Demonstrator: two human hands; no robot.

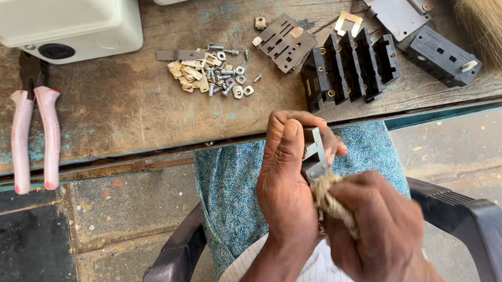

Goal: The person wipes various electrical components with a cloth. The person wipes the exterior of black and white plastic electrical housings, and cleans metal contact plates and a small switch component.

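My left hand (286, 181) grips a small grey metal bracket (315, 156) over my lap, thumb pressed along its side. My right hand (375, 227) holds a wad of frayed tan cloth (326, 196) against the bracket's lower edge. Both hands are close together above my blue patterned garment, in front of the wooden workbench (136, 109).
On the bench lie pink-handled pliers (32, 130), a pile of small screws, nuts and brass strips (210, 74), a black slotted terminal block (349, 65), grey plastic plates (284, 43), a black switch part (441, 56), a brush (492, 10) and a white box (64, 20). Dark chair arms (477, 223) flank me.
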